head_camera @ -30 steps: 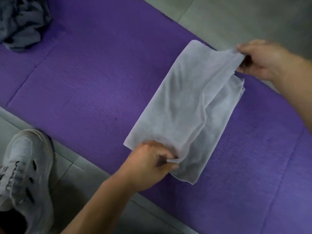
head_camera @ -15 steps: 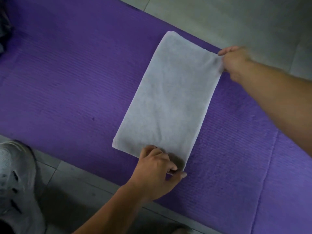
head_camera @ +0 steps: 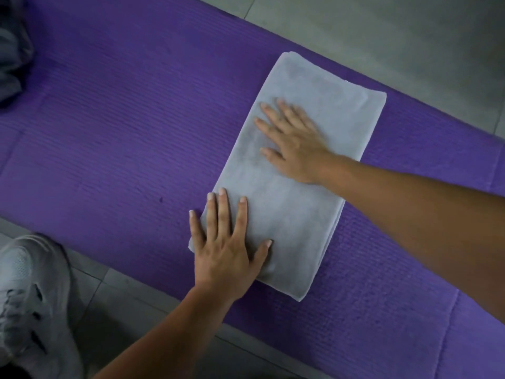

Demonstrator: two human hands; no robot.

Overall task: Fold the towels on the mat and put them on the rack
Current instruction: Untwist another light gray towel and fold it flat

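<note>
A light grey towel (head_camera: 295, 214) lies folded into a long rectangle on the purple mat (head_camera: 123, 127). My left hand (head_camera: 226, 242) lies flat on the towel's near left corner, fingers straight and spread, the little finger just over the edge. My right hand (head_camera: 295, 140) presses flat on the towel's upper half, fingers straight and pointing left; it is slightly blurred. Neither hand grips the cloth. The rack is out of view.
A dark grey bundle of cloth (head_camera: 12, 56) sits on the mat at the far left edge. A white sneaker (head_camera: 30, 302) stands on the grey tiled floor (head_camera: 382, 28) at the lower left. The mat runs diagonally with floor on both sides.
The top layer was laid down over the towel. Both hands let go of the corners they pinched and now lie flat on the folded towel.
</note>
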